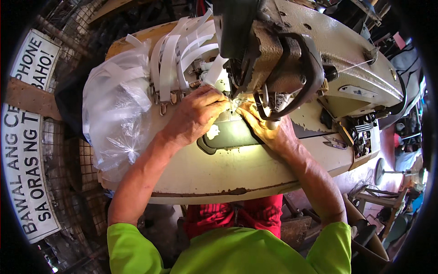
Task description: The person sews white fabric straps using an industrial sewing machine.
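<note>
Under the sewing machine (335, 29), my two hands meet close to the needle area. My left hand (198, 113) is closed in a pinch, and a white strap (213, 72) rises from behind its fingers. From the other side, my right hand (269, 130) has thumb and fingers pressed together beside the needle. What lies between them is too small to make out. Several more white straps (169, 61) with metal clips (163, 108) at their ends hang beyond my left hand. The machine's dark lever frame partly covers my right fingers.
A clear plastic bag (116, 107) with white strap material fills the table's left side. On the right lie thread snips (335, 142) and an open compartment (362, 141) of small parts. The pale worktable (196, 180) has a worn front edge. A lettered sign (32, 182) hangs on wire mesh.
</note>
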Available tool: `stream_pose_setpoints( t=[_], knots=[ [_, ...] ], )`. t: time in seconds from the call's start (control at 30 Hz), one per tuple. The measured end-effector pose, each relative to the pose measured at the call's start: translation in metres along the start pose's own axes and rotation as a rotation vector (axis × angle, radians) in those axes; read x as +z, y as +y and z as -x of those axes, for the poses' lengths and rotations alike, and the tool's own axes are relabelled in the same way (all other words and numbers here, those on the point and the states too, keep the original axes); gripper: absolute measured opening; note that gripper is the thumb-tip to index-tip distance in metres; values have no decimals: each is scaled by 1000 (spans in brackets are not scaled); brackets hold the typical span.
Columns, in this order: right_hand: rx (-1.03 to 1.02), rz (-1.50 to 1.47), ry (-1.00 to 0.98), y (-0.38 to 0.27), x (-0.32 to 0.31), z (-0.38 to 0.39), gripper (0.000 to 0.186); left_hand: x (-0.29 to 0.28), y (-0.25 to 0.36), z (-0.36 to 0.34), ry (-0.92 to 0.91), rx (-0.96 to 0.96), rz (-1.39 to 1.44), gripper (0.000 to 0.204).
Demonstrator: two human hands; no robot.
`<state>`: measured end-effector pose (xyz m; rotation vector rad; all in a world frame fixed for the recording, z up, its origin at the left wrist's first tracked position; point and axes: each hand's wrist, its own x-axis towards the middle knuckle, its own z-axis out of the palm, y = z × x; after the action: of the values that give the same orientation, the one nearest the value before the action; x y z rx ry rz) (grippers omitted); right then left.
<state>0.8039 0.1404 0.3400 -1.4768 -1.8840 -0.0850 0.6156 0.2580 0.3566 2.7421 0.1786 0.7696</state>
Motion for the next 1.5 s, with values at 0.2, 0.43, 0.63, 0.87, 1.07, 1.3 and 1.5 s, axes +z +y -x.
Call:
stream_pose_setpoints(
  t=[0.2, 0.43, 0.63, 0.87, 1.07, 1.3, 1.5],
  knots=[
    [5, 123, -110, 3, -17, 21, 22, 4, -2, -1, 6, -33, 2, 20],
    [319, 674, 351, 17, -138, 101, 30, 6, -3, 1, 72, 15, -56, 23],
    [529, 696, 386, 41, -129, 140, 49, 9, -2, -1, 93, 16, -2, 21],
    [529, 722, 384, 43, -128, 139, 47, 5, -4, -1, -19, -64, 7, 24],
    [567, 638, 420, 41, -124, 138, 47, 3, -1, -1, 20, -116, 34, 22],
    [487, 678, 455, 42, -126, 141, 37, 7, -4, -1, 34, -104, 23, 24],
    [548, 651, 491, 48, -127, 145, 27, 6, -3, -2, 42, -104, 25, 24]
  ],
)
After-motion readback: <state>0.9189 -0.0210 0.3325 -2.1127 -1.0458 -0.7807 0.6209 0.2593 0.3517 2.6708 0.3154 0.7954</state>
